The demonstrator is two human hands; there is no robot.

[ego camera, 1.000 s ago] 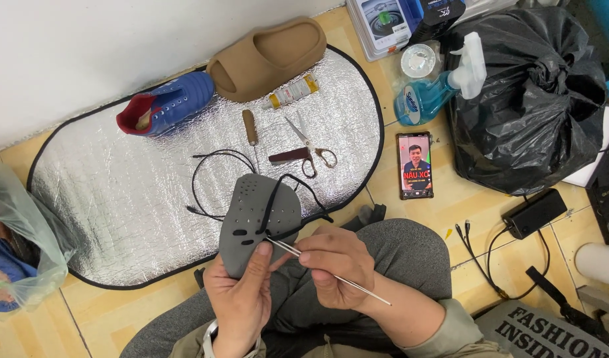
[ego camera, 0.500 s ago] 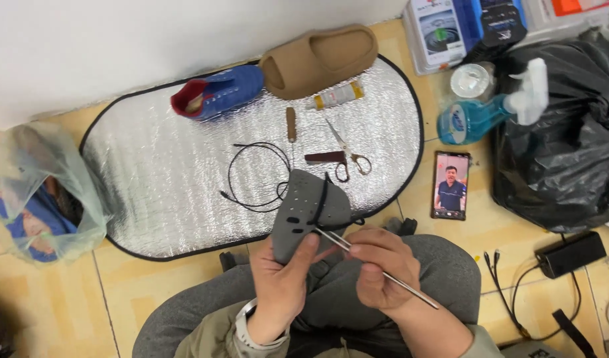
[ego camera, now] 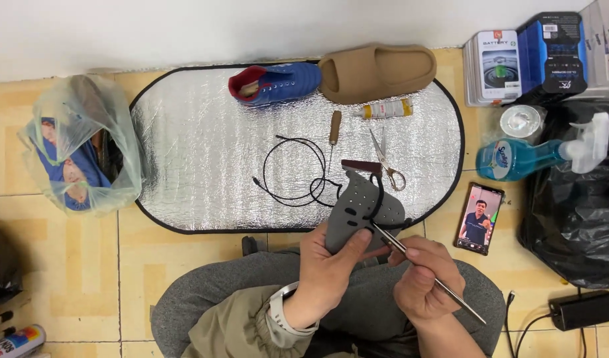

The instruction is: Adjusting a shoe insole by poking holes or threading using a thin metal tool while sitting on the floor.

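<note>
My left hand (ego camera: 331,262) grips a grey perforated clog shoe (ego camera: 359,207) from below, over my lap. My right hand (ego camera: 422,280) holds a thin metal needle tool (ego camera: 429,277) whose tip touches the shoe's edge. A black cord (ego camera: 292,171) runs from the shoe and loops across the silver mat (ego camera: 205,152). Just beyond the shoe lie scissors (ego camera: 386,161), a wooden-handled awl (ego camera: 333,132) and a small tube of glue (ego camera: 385,109).
A blue sneaker (ego camera: 272,83) and a tan slide sandal (ego camera: 377,70) sit at the mat's far edge. A plastic bag (ego camera: 79,152) lies left. To the right are a phone (ego camera: 479,219), spray bottle (ego camera: 537,156), tape roll (ego camera: 521,120), boxes (ego camera: 525,56), black bag (ego camera: 576,219) and charger (ego camera: 583,309).
The view has shifted so everything sits further right and lower in frame. Both hands keep hold of the shoe and the needle tool, with little movement between them.
</note>
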